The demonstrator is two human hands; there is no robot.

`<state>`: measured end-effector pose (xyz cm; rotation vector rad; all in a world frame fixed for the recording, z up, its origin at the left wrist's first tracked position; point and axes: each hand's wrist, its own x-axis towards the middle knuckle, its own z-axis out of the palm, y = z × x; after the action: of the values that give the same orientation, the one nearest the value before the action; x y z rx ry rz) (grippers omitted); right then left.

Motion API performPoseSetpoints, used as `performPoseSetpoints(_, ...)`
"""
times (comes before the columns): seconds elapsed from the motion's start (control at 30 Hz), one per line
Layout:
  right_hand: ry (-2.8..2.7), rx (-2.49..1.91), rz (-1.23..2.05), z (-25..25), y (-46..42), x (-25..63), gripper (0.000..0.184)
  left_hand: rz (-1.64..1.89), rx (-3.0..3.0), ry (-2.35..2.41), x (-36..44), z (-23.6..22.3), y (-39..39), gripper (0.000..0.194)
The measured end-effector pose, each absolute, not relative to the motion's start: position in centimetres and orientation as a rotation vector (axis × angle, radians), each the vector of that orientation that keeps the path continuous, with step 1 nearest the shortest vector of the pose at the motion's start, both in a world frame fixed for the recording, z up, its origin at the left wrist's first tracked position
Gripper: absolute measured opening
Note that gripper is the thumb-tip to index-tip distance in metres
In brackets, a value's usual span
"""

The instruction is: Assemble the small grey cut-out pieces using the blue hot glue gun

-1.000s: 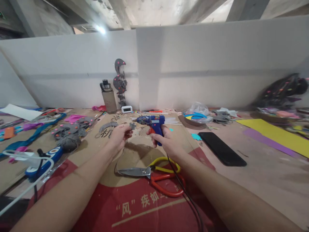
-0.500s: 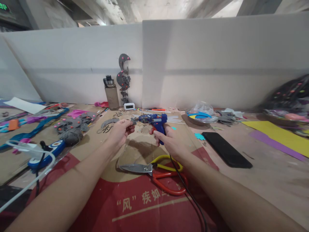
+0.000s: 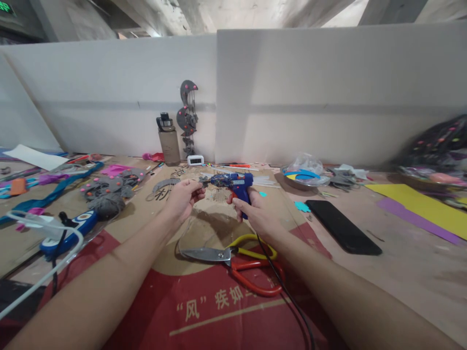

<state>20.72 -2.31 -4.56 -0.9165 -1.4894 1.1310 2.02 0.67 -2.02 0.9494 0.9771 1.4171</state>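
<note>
In my right hand [image 3: 250, 211] is a blue hot glue gun [image 3: 241, 188], gripped by its handle with a finger near the red trigger. Its glue-smeared nozzle points left. My left hand [image 3: 188, 197] is closed in a pinch on a small grey piece [image 3: 204, 181] right at the nozzle tip; its exact shape is too small to make out. Below both hands lies a pair of scissors [image 3: 226, 255] with one yellow and one red handle, on the cardboard sheet [image 3: 164, 262]. The glue gun's black cord runs down over the scissors' handles.
A water bottle [image 3: 169, 143] and small white digital clock [image 3: 195, 160] stand before the white panel. Grey pieces with pink dots [image 3: 109, 187] and a blue power strip [image 3: 69, 236] lie left. On the right are a black phone [image 3: 341, 227] and a bowl [image 3: 306, 182] of scraps.
Almost nothing differs. Both hands hold nearly the same position, with the glue gun nozzle still at the small grey piece; the whole view has shifted very slightly.
</note>
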Motion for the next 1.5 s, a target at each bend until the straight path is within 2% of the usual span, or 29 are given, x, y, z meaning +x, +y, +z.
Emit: performPoseSetpoints(1.5,-1.468,-0.941,1.092,-4.38,-2.85,20.43,0.024,1.423,0.859,0.948,2.13,-1.66,0.50,0.005)
